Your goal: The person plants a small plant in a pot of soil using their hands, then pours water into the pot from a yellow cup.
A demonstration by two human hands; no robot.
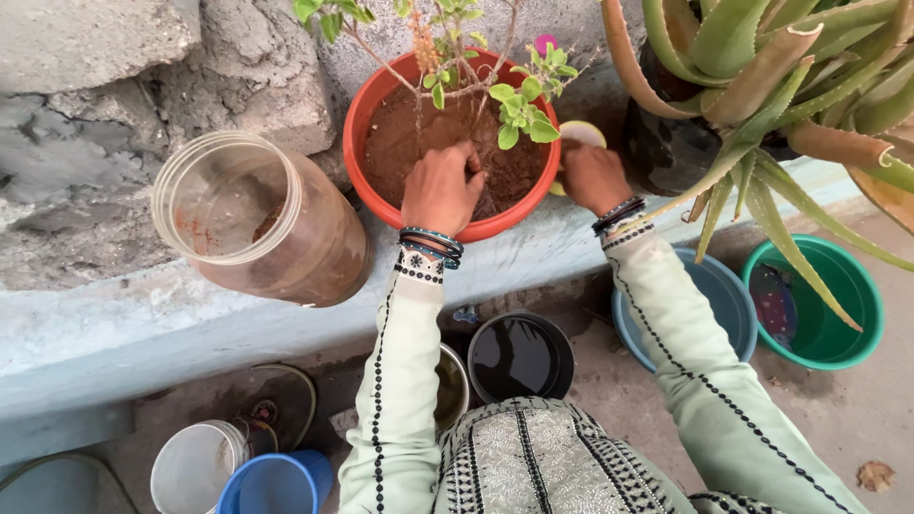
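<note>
- Person's left hand (440, 188) pressed fingers-down into brown soil of the red-orange pot (373, 105), beside the stem of the small leafy plant (519, 107); fingers bunched together, but whether they gripped anything under the soil couldn't be told.
- Right hand (592, 176) rested at pot's right rim, closed round a small pale-yellow cup (583, 133), tilted toward the soil, prob. for pouring.
- Pot sat on a pale-blue ledge (143, 328) vs. rough stone wall, within easy reach.
- Clear plastic jar (262, 224) w/ brownish residue lay tipped on the ledge, left of pot.
- Aloe plant (790, 67) spread just right of the hands.
- Below the ledge: black bowl of dark liquid (520, 357), blue basin (733, 305), green bucket (828, 300).
</note>
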